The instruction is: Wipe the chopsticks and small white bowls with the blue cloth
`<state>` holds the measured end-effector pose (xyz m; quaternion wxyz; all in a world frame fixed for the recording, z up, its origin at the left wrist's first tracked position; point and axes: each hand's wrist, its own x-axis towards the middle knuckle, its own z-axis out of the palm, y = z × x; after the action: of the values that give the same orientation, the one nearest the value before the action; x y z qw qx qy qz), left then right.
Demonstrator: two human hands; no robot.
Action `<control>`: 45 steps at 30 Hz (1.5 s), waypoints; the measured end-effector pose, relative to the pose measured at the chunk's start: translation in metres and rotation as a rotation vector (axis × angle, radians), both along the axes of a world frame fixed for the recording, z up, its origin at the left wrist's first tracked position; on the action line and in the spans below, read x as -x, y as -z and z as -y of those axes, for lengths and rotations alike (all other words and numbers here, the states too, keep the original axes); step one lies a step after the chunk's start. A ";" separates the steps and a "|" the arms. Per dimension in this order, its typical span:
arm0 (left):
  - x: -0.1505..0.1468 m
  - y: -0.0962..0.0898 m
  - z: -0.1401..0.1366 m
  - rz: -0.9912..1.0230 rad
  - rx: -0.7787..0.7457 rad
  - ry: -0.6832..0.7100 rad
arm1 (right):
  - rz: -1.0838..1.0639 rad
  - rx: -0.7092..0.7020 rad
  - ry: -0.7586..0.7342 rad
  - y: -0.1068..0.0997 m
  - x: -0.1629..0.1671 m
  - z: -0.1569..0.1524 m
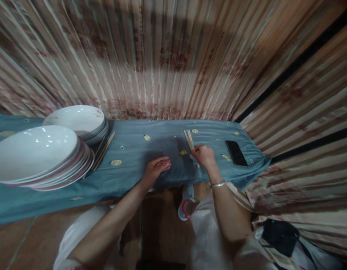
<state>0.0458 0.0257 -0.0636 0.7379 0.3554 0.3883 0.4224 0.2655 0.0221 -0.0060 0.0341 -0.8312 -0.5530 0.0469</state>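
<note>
Closed around several light wooden chopsticks (pixel 189 138), my right hand (pixel 204 155) rests low over the right half of the table. The sticks fan out slightly at their far ends. A small pale scrap (pixel 195 161), perhaps tissue or plastic, shows beneath that hand; its kind is unclear. My left hand (pixel 159 165) hovers near the table's front edge with its fingers stretched out, holding nothing that I can see. More chopsticks (pixel 104 152) lie on the cloth to the left, beside the bowls.
Stacked large white bowls (pixel 35 153) stand at the left, with a second stack (pixel 77 119) behind. A black phone (pixel 236 153) lies at the right on the blue-green tablecloth (pixel 128 135). Pleated curtains (pixel 168 63) hang behind and at the right. A dark bag (pixel 280 236) sits lower right.
</note>
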 end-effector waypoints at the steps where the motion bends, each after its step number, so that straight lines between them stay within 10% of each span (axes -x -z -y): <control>1: 0.001 0.001 0.001 -0.003 0.003 0.008 | 0.016 0.026 0.011 -0.001 -0.007 -0.005; 24: 0.034 -0.001 0.008 -0.038 0.067 0.021 | 0.071 0.106 -0.067 0.013 -0.022 -0.044; 32: 0.041 -0.004 0.005 -0.081 0.022 -0.009 | 0.011 -0.084 -0.014 -0.005 -0.026 -0.024; 38: 0.059 -0.002 -0.006 -0.311 -0.230 -0.142 | -0.380 -0.352 -0.167 0.003 0.016 -0.010; 45: 0.112 -0.006 -0.018 -1.014 -0.755 -0.274 | -0.575 -0.306 -0.394 0.020 0.075 -0.004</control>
<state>-0.0666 0.0438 -0.0575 0.2266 0.6932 0.5551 0.4000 0.1901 0.0263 -0.0262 0.3020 -0.6472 -0.6706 0.2005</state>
